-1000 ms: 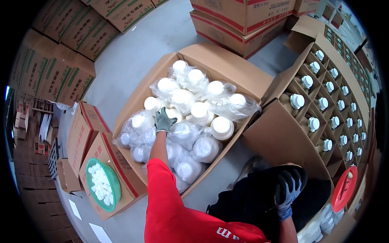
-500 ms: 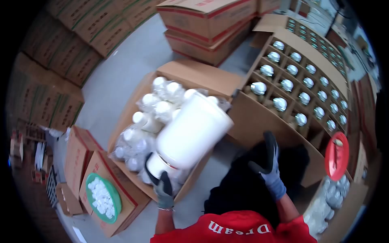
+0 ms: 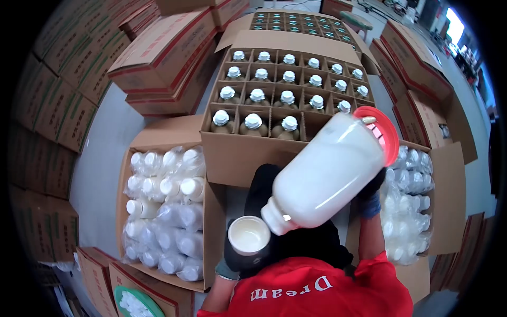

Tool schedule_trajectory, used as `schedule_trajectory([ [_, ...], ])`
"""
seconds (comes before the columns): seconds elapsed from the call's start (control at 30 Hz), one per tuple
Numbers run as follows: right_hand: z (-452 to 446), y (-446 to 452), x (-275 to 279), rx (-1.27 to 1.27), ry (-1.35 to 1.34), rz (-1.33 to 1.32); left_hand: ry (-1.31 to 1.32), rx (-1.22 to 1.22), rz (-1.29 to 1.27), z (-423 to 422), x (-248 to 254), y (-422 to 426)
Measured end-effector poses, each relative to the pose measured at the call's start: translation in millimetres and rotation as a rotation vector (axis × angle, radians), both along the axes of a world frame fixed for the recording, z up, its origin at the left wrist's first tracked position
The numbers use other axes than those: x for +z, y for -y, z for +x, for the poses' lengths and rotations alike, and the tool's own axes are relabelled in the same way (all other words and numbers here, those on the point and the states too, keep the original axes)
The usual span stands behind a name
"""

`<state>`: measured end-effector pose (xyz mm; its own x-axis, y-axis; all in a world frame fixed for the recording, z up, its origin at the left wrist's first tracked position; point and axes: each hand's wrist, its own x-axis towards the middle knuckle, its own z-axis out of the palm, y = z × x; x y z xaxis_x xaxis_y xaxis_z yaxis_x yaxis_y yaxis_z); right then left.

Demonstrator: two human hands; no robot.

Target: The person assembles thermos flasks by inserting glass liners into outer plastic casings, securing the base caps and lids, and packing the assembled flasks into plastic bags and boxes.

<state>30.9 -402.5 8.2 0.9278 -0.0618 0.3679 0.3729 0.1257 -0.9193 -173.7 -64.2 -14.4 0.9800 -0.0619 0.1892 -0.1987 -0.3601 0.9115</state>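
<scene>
A large white bottle lies tilted across the middle of the view, its neck pointing down and left. My right hand, in a dark glove, supports the bottle at its lower right side; most of its fingers are hidden behind the bottle. My left hand, also gloved, grips a round white cup, its opening facing up and cream-coloured inside. The cup is right beside the bottle's neck. Just behind the bottle's wide end shows a red bowl with a small pale object at its edge; whether they touch I cannot tell.
A divided carton of silver-capped bottles stands ahead. Open cartons of plastic-wrapped white bottles are at left and right. A green bowl of small white pieces sits lower left. Closed cartons are stacked upper left.
The view has turned right. The big bottle has come away from the left carton and is now with my right hand, which was open. The white cup at its neck is now separate, in my left hand.
</scene>
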Motion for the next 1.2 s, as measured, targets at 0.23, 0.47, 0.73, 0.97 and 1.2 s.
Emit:
schedule_trajectory([
  [0.23, -14, -23, 71, 0.665, 0.088, -0.292, -0.283, -0.141, -1.214, 138, 35, -18],
  [0.47, -47, -69, 19, 0.684, 0.196, -0.565, -0.020, -0.408, -0.090, 317, 79, 187],
  [0.73, -81, -30, 18, 0.349, 0.174, -0.557, -0.061, -0.648, -0.021, 261, 80, 94],
  [0.97, -98, -69, 10, 0.118, 0.399, -0.456, -0.471, -0.153, -0.858, 127, -4, 79],
  [1.2, -56, -18, -27, 0.259, 0.155, -0.432, -0.188, 0.027, -1.155, 95, 20, 55],
])
